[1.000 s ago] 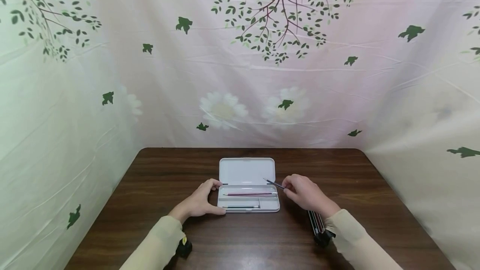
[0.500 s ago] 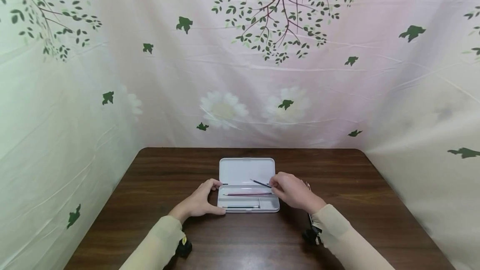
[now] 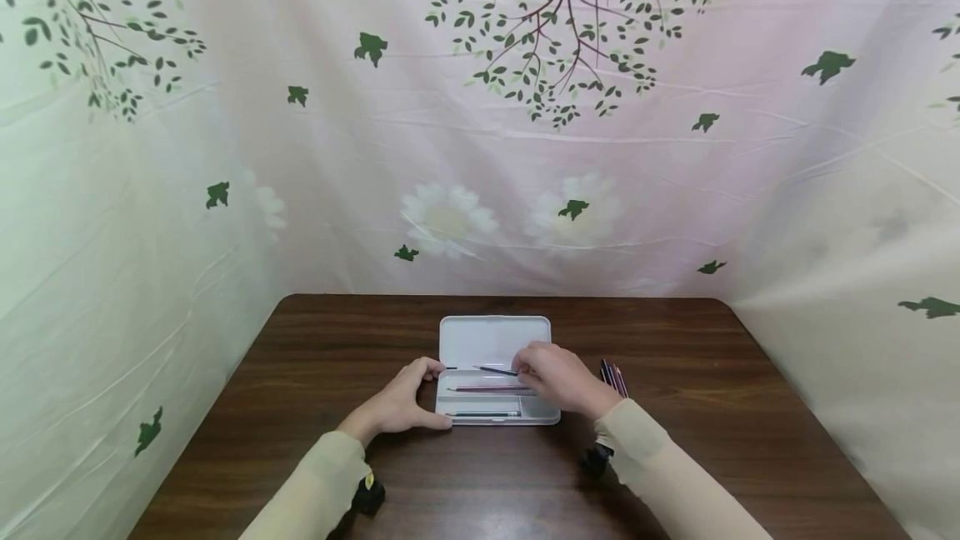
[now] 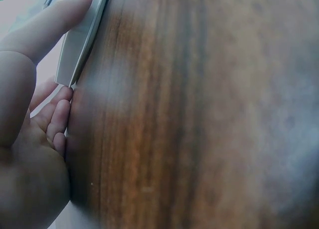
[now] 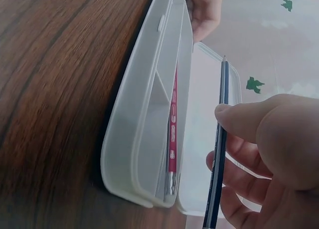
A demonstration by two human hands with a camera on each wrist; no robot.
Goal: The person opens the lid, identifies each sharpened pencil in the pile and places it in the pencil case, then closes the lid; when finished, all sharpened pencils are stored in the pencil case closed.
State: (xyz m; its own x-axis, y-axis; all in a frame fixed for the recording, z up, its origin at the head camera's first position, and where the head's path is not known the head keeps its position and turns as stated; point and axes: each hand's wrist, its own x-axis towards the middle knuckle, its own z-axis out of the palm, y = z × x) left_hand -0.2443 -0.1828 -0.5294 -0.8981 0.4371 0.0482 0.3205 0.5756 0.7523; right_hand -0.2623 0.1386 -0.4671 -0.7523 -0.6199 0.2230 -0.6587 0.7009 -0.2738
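Note:
A white pencil case [image 3: 542, 418] lies open on the table, its lid [image 3: 480, 338] folded back. My left hand [image 3: 403, 402] holds the case's left end, thumb at the front corner and fingers at the back. My right hand [image 3: 558, 377] pinches a dark pencil [image 5: 224, 92] between thumb and fingers, its sharpened tip pointing left. That hand is above the right part of the case, the pencil near the hinge. Inside, a red pencil [image 5: 173, 124] lies in the back compartment, and a dark pencil [image 3: 483, 414] in the front one. A small divider stands at the front right.
Several pencils [image 3: 613, 377] lie together right of the case, partly hidden by my right arm. The dark brown wooden table [image 3: 480, 482] ends at a printed cloth backdrop [image 3: 495, 148], which also hangs at both sides.
My right hand has moved left with the dark pencil, from beside the case to over its right part. The pencil has come lower. My left hand has stayed in place.

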